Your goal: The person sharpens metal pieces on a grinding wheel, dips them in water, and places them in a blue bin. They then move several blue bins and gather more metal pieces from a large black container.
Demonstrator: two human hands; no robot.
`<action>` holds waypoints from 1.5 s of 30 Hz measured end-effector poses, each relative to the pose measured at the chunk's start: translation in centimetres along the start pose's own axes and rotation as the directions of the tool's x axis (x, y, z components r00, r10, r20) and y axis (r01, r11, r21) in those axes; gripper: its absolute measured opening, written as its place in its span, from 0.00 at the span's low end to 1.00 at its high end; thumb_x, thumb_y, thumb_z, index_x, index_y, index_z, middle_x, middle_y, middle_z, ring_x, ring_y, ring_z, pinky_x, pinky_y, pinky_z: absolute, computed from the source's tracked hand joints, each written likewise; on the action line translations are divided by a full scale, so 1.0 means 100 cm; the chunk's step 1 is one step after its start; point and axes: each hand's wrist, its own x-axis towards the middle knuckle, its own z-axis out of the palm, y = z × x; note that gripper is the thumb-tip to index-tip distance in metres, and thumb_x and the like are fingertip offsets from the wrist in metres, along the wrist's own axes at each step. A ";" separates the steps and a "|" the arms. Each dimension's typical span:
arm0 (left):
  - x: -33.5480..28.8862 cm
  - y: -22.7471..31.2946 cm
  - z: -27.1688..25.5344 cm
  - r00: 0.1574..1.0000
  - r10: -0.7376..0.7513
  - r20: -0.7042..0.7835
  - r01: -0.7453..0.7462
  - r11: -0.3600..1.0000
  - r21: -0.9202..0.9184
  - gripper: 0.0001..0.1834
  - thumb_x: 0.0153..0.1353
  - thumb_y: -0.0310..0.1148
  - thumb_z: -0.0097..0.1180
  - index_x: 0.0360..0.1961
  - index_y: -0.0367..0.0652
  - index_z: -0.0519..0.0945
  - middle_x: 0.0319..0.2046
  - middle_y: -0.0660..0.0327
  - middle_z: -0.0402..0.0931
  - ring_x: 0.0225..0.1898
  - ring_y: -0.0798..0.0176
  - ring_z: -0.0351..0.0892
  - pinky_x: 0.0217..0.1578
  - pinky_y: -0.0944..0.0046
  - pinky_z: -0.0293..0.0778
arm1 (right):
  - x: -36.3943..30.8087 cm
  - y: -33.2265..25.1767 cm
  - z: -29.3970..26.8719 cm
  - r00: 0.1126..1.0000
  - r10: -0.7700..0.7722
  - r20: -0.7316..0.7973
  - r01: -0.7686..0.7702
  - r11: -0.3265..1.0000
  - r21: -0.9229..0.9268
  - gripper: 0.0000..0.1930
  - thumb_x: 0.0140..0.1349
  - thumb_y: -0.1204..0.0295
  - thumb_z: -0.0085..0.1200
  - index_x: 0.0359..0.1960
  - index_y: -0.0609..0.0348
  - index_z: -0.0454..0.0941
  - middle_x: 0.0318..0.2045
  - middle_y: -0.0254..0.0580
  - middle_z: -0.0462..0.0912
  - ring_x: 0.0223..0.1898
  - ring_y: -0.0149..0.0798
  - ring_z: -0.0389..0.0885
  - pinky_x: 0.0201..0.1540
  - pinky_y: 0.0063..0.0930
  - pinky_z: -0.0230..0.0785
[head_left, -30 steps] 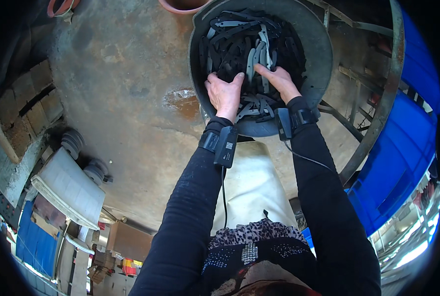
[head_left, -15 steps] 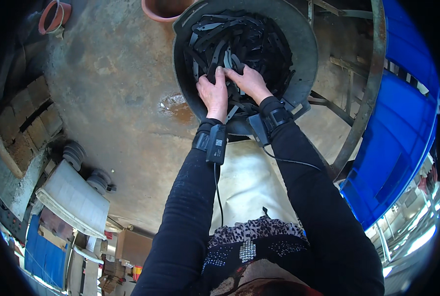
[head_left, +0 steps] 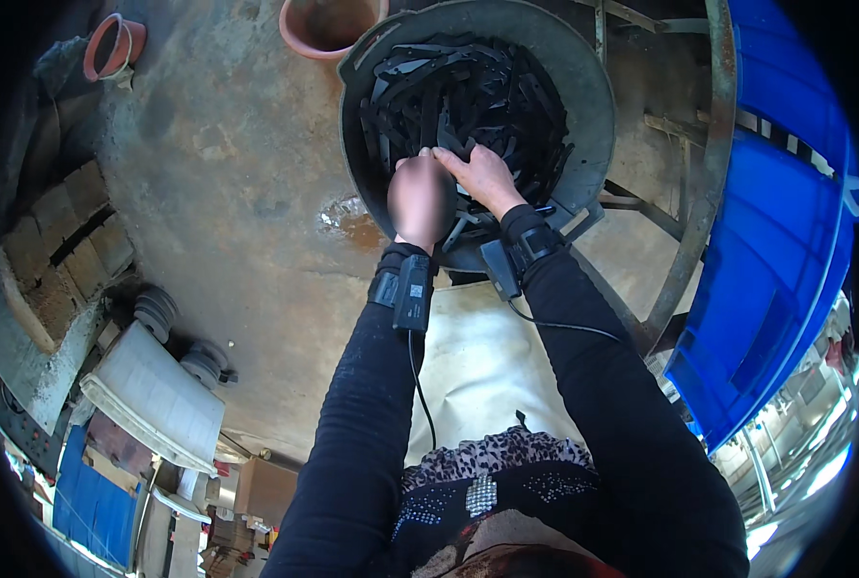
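A wide dark tub (head_left: 583,106) stands in front of me, heaped with slim, flat, dark curved strips (head_left: 526,106). My left hand (head_left: 420,202) reaches over its near part; a blurred patch covers most of that hand, but its fingertips close around a dark strip (head_left: 431,116) that points away from me. Right beside it, my right hand (head_left: 487,181) has its thumb stretched toward the left fingertips and its fingers curled on another dark strip (head_left: 450,140). Both hands nearly touch. Black devices are strapped at both wrists, with cables running along the sleeves.
Beyond the tub sits a reddish-brown pot (head_left: 299,34); a smaller pot (head_left: 126,48) lies far left. A rusty metal frame (head_left: 718,183) and large blue panels (head_left: 766,279) border the right. Blocks (head_left: 87,255) and a white padded slab (head_left: 155,390) are at left. A wet patch (head_left: 352,222) marks the floor.
The view has shifted slightly. The light grey strip seen between my hands has gone from sight, and the strip at my left fingers now points more straight ahead. Both hands stay close together.
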 end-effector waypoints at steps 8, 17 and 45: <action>-0.007 -0.003 0.014 0.999 0.025 -0.047 -0.033 0.982 -0.186 0.28 0.65 0.53 0.44 0.48 0.35 0.72 0.48 0.42 0.74 0.51 0.45 0.73 0.50 0.55 0.66 | -0.006 -0.003 0.007 0.976 -0.104 -0.189 0.075 0.985 -0.154 0.40 0.54 0.36 0.48 0.45 0.71 0.76 0.42 0.60 0.80 0.45 0.53 0.80 0.48 0.42 0.71; -0.028 0.027 0.017 0.987 0.013 -0.163 -0.053 0.970 -0.239 0.23 0.68 0.49 0.40 0.47 0.36 0.70 0.46 0.45 0.74 0.49 0.48 0.73 0.49 0.56 0.67 | -0.005 -0.018 -0.006 0.975 -0.091 -0.203 0.054 0.982 -0.179 0.37 0.52 0.36 0.50 0.34 0.67 0.80 0.35 0.57 0.83 0.38 0.52 0.82 0.42 0.40 0.74; -0.117 0.096 -0.028 0.994 0.093 -0.054 -0.107 0.861 -0.496 0.18 0.69 0.44 0.42 0.43 0.38 0.69 0.43 0.55 0.73 0.45 0.62 0.70 0.47 0.60 0.66 | -0.104 -0.101 -0.097 0.949 -0.179 -0.261 0.130 0.972 -0.196 0.34 0.52 0.38 0.50 0.32 0.64 0.82 0.32 0.55 0.83 0.36 0.52 0.83 0.39 0.40 0.74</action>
